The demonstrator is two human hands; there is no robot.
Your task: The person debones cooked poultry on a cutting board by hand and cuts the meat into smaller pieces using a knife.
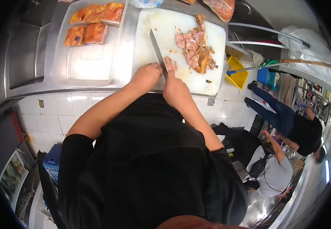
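Observation:
My right hand (pixel 175 91) is closed round the handle of a long knife (pixel 157 47), index finger laid along it. The blade points away from me over a white cutting board (pixel 146 23). Just left of the blade, my left hand (pixel 148 76) has its fingers curled together; what they hold, if anything, is hidden. A small piece of cut meat (pixel 170 63) lies on the board right beside the blade. Farther right on the board is a pile of chopped cooked meat (pixel 192 47) with browned skin and a bone.
Left of the board, a clear plastic tray (pixel 114 57) holds several browned slabs of meat (pixel 95 33). A metal sink (pixel 28 57) is at far left. Beyond the counter's right side are a yellow bucket (pixel 237 72) and mop handles. Two people (pixel 272 171) are at lower right.

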